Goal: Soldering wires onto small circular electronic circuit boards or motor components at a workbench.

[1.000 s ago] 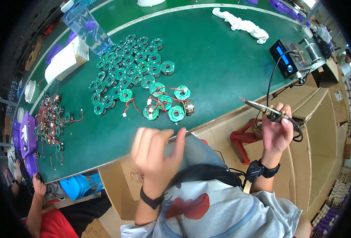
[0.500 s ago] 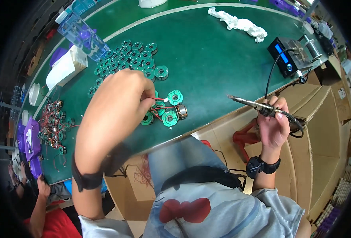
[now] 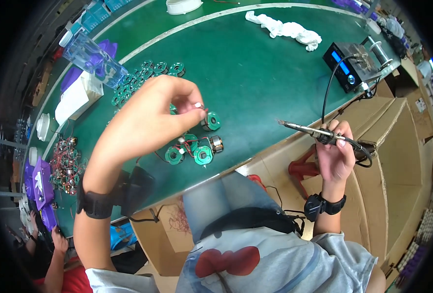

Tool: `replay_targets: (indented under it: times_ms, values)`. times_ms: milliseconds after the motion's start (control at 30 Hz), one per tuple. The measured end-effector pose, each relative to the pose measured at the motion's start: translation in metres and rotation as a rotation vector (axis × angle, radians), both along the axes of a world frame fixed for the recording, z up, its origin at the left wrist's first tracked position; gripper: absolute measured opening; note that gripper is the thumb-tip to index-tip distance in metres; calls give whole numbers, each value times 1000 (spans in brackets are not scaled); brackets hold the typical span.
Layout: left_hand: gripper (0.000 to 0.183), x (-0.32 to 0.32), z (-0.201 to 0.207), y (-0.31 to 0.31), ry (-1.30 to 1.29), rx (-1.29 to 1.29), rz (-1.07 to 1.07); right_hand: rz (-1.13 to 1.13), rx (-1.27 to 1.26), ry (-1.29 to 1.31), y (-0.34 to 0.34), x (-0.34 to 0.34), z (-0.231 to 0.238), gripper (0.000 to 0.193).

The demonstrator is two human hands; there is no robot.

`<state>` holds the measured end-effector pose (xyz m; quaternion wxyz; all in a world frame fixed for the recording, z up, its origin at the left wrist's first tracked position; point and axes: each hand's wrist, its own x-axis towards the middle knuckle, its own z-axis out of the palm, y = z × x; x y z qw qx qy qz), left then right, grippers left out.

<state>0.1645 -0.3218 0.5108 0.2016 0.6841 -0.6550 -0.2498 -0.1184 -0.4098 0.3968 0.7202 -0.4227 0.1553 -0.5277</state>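
Observation:
My left hand (image 3: 160, 110) is raised over the green table (image 3: 255, 88), thumb and forefinger pinched on a thin wire lead with a small white connector (image 3: 198, 105) at its end. Just below the fingertips sits a round green circuit board (image 3: 212, 122). Nearer the table edge are more such boards (image 3: 203, 155) with red wires, beside a copper-wound motor coil (image 3: 217, 143). Off to the right, my right hand (image 3: 335, 158) grips a soldering iron (image 3: 307, 129) by its handle, its tip pointing left and away from the boards.
Behind my left hand lie many ring-shaped boards (image 3: 176, 69). A wired pile (image 3: 65, 163) is at left, with a water bottle (image 3: 92, 58) behind. The soldering station (image 3: 348, 68) stands far right, near crumpled white cloth (image 3: 287, 30). Cardboard boxes (image 3: 407, 161) stand beside the table.
My left hand has lifted and turned, bringing the white connector up near its fingertips and away from the boards. My right hand holds the iron almost still. The whole view has shifted slightly.

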Motion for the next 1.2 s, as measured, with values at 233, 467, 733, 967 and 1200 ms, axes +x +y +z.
replay_targets:
  times_ms: [233,467,733,967,1200]
  values:
    - [18,12,9,-2,305,296,93,22,-11,-1,2,7,3,17]
    - [18,19,-4,11,121,4,21,-10,21,-15,-3,3,-9,19]
    - [14,14,-6,0,-18,-277,123,-93,91,-5,1,10,-7,19]
    - [10,19,-9,8,-10,-268,209,-153,-32,184,10,40,-7,13]
    - [13,15,-8,12,6,-226,244,-124,-24,179,28,65,-6,11]
